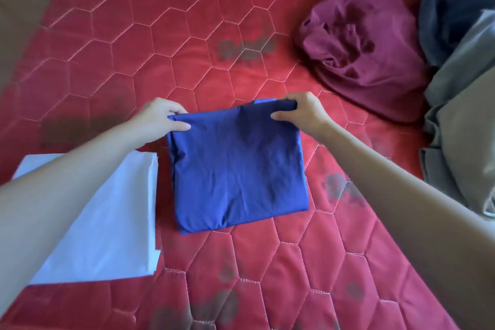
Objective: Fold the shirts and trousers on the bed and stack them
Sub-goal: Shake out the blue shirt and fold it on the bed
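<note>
Head view: my left hand [160,115] and right hand [300,111] pinch far corners of folded blue shirt [238,169] on bed [160,35]. Soft, light, slumps; hold corners.

The left forearm [67,195] hides part of the white folded garment [120,222].

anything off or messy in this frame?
Dark grey blotches stain the red quilted mattress in several places, most near the bottom edge. The maroon garment, navy garment and khaki garment lie crumpled, unfolded. The blue garment looks neatly folded; both hands pinch its far edge.
</note>
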### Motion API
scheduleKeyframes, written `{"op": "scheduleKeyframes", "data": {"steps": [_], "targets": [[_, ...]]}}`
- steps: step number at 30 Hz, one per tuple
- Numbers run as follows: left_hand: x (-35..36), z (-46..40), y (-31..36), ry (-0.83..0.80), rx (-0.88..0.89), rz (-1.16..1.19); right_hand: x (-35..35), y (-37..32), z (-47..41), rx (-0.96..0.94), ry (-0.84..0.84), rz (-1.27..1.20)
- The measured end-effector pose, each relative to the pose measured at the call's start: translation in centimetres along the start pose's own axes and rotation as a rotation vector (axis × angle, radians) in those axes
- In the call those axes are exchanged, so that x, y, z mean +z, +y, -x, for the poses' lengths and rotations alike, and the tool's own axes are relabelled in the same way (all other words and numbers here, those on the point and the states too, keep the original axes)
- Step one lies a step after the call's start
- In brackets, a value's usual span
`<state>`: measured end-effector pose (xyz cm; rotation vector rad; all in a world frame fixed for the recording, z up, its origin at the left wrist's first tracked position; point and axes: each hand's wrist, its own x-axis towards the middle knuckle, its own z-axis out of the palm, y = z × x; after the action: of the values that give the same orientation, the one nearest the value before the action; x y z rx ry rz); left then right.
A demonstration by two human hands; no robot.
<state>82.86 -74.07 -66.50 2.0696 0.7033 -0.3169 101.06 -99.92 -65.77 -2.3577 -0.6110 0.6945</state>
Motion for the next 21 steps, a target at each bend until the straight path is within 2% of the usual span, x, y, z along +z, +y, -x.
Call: {"op": "scheduleKeyframes", "data": {"steps": [5,11,13,15,17,19,21], "targets": [[0.9,-2.5,-2.5,0.106,-0.092,0.032,2.6,0.2,-4.5,0.056,0.052,-0.005],[1.6,-3.4,-3.2,0.200,-0.030,0.119,3.5,0.4,-5.4,0.148,0.161,-0.012],[2.0,-3.3,-2.9,0.262,-0.015,0.026,4.0,0.3,-4.8,0.157,0.237,0.068],[3.0,-2.3,-2.1,0.367,0.048,-0.177,4.9,-0.5,-3.3,0.087,0.376,0.201],[4.8,-0.4,-1.0,0.459,0.164,-0.338,6.5,-1.9,-1.1,-0.077,0.483,0.279],[7.8,1.9,0.2,0.477,0.260,-0.428,9.3,-2.9,1.3,-0.256,0.509,0.311],[11.6,4.0,0.9,0.426,0.285,-0.516,12.6,-3.2,3.6,-0.357,0.443,0.362]]}}
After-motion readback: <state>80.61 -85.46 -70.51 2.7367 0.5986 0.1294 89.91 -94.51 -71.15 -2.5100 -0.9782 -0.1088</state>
